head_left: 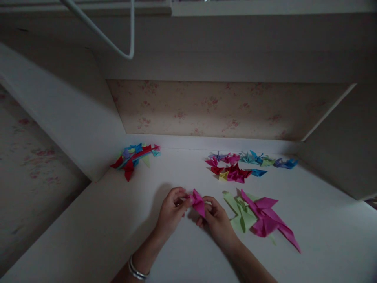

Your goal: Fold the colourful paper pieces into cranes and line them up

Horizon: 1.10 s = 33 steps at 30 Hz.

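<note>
A small pink origami figure [198, 203] is held just above the white tabletop between my two hands. My left hand [174, 208] pinches its left side between thumb and fingers. On the other side, my right hand [216, 220] grips the lower right edge of the folded paper, its fingers curled. To the right of my right hand lie a large pink origami figure [266, 214] and a light green origami figure [243, 212], partly overlapping. The fingertips cover parts of the held figure, so its full shape is hidden.
Small colourful origami figures [235, 171] spread along the back right of the tabletop [103, 236]. Another pile of folded figures [134, 155] sits at the back left. White side panels and an overhead shelf [206, 47] enclose the surface; a white bent rod [131, 35] hangs at upper left.
</note>
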Motion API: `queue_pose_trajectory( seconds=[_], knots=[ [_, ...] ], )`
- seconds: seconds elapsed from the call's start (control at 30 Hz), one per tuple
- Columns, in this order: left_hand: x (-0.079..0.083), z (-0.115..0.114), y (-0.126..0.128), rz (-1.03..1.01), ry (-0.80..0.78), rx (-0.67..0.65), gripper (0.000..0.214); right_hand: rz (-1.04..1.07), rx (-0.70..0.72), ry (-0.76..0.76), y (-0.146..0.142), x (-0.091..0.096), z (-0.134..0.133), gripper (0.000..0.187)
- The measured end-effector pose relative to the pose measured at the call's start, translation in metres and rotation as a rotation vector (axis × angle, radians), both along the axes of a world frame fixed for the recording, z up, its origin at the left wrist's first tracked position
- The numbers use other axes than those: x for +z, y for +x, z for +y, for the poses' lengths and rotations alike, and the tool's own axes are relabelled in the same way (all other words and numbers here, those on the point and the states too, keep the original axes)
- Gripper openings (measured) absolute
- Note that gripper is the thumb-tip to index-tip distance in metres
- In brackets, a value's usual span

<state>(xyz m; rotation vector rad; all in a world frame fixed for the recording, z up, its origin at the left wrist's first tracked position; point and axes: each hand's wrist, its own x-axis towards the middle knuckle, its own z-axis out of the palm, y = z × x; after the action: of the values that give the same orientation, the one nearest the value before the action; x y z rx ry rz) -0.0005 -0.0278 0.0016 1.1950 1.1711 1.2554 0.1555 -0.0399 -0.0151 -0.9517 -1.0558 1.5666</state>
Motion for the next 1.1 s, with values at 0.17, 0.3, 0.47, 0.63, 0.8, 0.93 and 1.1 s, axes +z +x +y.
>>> queue_pose_trajectory(
  seconds=[0.17,0.3,0.47,0.63,0.8,0.93,1.1],
  knots=[
    [-0.0011,-0.0042,0.0038,0.114,0.018,-0.055,0.029,0.046,-0.034,-0.020,0.0020,-0.0008,-0.0008,0.036],
    [-0.0017,-0.0070,0.0071,0.140,0.003,-0.068,0.030,0.024,-0.011,-0.031,0.0021,0.0013,-0.0022,0.036],
    [-0.0053,-0.0069,0.0082,0.090,-0.007,-0.062,0.034,0.001,0.022,-0.025,0.0024,0.0009,-0.0021,0.039],
    [-0.0043,-0.0071,0.0073,0.130,0.015,-0.088,0.032,-0.062,0.020,-0.011,0.0019,0.0013,-0.0025,0.040],
    [0.0003,-0.0083,0.0071,0.078,-0.028,-0.099,0.031,-0.076,0.029,0.016,0.0009,0.0025,-0.0044,0.035],
    [0.0024,-0.0092,0.0074,0.059,-0.044,-0.090,0.031,-0.076,0.032,0.024,0.0006,0.0013,-0.0051,0.031],
    [0.0021,-0.0091,0.0068,0.065,-0.043,-0.076,0.031,-0.081,0.029,0.024,-0.0001,-0.0019,-0.0047,0.032]
  ],
)
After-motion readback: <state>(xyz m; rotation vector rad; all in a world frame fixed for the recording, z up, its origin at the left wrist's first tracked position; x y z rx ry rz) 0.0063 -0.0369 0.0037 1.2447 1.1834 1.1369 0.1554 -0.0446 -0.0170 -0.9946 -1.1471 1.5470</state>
